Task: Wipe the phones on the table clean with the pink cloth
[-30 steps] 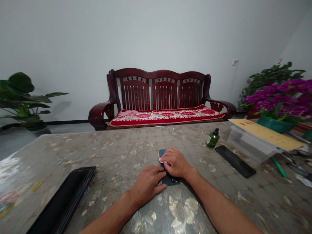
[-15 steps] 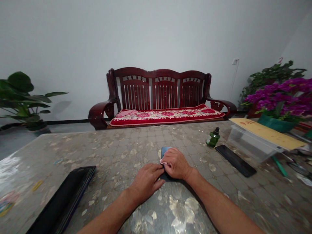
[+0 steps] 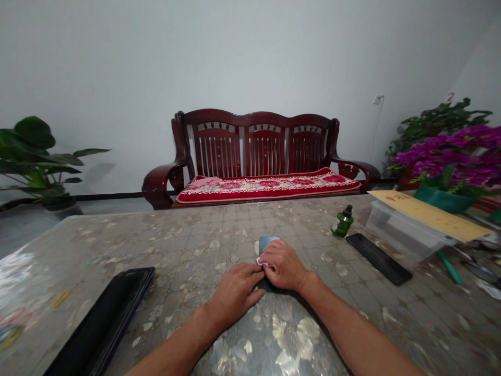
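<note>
A flat, glossy dark-blue phone (image 3: 269, 241) lies on the table, mostly covered by my hands. Bunched under my right hand (image 3: 285, 265) is a small pale pink cloth (image 3: 260, 261), pressed against the phone's surface; the fingers are curled around it. My left hand (image 3: 238, 288) is at the phone's left edge, its fingers and thumb holding that side. The fingertips of both hands meet over the phone, so their exact contact is partly hidden.
On the right are a black phone (image 3: 379, 259), a green spray bottle (image 3: 342, 221) and a clear plastic box (image 3: 407, 230) under a yellow sheet (image 3: 430, 213). At left lie a long black case (image 3: 99, 324) and a yellow band (image 3: 60, 298). A wooden bench (image 3: 264, 143) stands beyond the table (image 3: 176, 235).
Almost nothing differs. My right hand, with the cloth in it, sits very slightly lower on the phone; my left hand stays in place.
</note>
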`<action>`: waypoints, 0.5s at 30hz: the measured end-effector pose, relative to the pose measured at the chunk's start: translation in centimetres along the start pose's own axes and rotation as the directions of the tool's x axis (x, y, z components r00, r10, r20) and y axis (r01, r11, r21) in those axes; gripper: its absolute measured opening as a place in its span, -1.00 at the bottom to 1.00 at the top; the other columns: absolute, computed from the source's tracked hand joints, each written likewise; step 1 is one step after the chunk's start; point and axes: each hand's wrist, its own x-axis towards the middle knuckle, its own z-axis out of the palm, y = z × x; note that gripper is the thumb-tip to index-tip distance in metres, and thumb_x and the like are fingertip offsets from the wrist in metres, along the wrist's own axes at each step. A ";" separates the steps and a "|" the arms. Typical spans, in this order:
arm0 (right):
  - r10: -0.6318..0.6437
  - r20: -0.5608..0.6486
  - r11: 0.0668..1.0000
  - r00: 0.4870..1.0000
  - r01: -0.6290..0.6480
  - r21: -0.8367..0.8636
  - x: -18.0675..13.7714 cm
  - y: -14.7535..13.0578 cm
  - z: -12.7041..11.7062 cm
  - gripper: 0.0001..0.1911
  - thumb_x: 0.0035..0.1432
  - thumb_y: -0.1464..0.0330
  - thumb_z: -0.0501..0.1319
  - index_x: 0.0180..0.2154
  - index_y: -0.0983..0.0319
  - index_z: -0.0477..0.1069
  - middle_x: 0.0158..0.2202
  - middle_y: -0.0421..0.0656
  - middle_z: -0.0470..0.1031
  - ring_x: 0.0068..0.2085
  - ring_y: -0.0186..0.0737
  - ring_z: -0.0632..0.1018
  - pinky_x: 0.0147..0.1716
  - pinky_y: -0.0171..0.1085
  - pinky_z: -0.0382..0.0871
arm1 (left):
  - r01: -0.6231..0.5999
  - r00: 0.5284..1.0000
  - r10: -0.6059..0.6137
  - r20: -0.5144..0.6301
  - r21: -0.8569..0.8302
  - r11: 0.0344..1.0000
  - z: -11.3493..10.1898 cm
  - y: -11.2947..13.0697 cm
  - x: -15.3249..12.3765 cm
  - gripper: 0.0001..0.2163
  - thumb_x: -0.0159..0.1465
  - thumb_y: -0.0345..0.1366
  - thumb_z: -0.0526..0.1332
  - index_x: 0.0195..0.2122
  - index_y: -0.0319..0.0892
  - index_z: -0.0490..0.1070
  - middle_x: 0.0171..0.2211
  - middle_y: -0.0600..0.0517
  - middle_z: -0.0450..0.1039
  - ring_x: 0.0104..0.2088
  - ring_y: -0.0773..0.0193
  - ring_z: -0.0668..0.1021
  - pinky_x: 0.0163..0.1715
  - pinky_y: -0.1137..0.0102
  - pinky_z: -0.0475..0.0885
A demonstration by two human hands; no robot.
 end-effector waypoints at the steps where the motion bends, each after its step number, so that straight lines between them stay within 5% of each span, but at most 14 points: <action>1: 0.027 -0.010 1.000 1.000 -0.027 -0.012 0.0 0.1 0.0 -0.81 0.03 0.53 0.19 -0.33 0.18 0.52 -0.37 -0.17 0.56 -0.23 -0.17 0.47 -0.11 -0.18 0.26 | -0.001 1.000 0.001 0.000 0.005 1.000 0.0 0.0 0.0 -0.72 0.25 -0.36 0.27 0.00 -0.11 0.48 -0.03 -0.04 0.54 -0.04 0.07 0.54 0.02 0.18 0.41; 6: 0.104 -0.053 0.992 0.993 -0.108 -0.061 0.0 0.7 0.1 -0.79 0.05 0.53 0.20 -0.29 0.17 0.53 -0.29 -0.14 0.58 -0.19 -0.15 0.48 -0.10 -0.17 0.26 | 0.007 1.000 -0.007 -0.002 0.025 1.000 0.2 -0.2 -0.1 -0.79 0.27 -0.31 0.26 -0.06 -0.10 0.51 -0.07 -0.04 0.55 -0.08 0.09 0.55 -0.01 0.20 0.43; 15: -0.010 -0.013 1.000 1.000 0.010 0.015 -0.2 0.2 0.0 -0.79 -0.01 0.53 0.18 -0.36 0.18 0.52 -0.40 -0.17 0.56 -0.27 -0.17 0.47 -0.13 -0.18 0.27 | 0.003 1.000 -0.003 0.000 -0.003 1.000 0.2 -0.2 -0.1 -0.72 0.27 -0.34 0.25 0.01 -0.09 0.48 -0.02 -0.03 0.54 -0.04 0.08 0.54 0.02 0.19 0.41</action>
